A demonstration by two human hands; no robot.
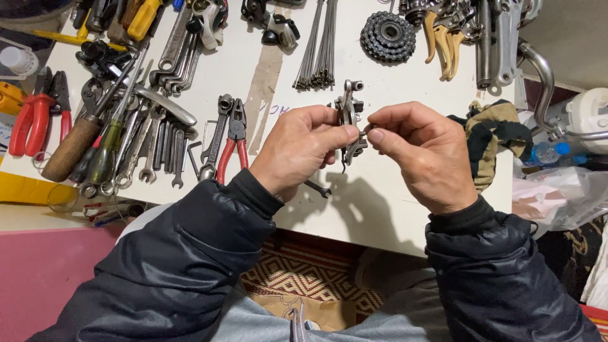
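Note:
My left hand [297, 149] grips a small grey metal bicycle brake part [349, 114], held upright above the white table [380, 209]. My right hand [424, 152] pinches a small fitting on the right side of the same part with thumb and forefinger. Both hands meet over the table's middle, wearing dark jacket sleeves.
Red-handled pliers [234, 142], several wrenches [155, 145], a wooden-handled tool [69, 149] and red cutters [31, 117] lie left. Spokes [320, 44], a sprocket cluster [387, 37] and brake levers [446, 41] lie at the back. A glove [491, 136] rests right.

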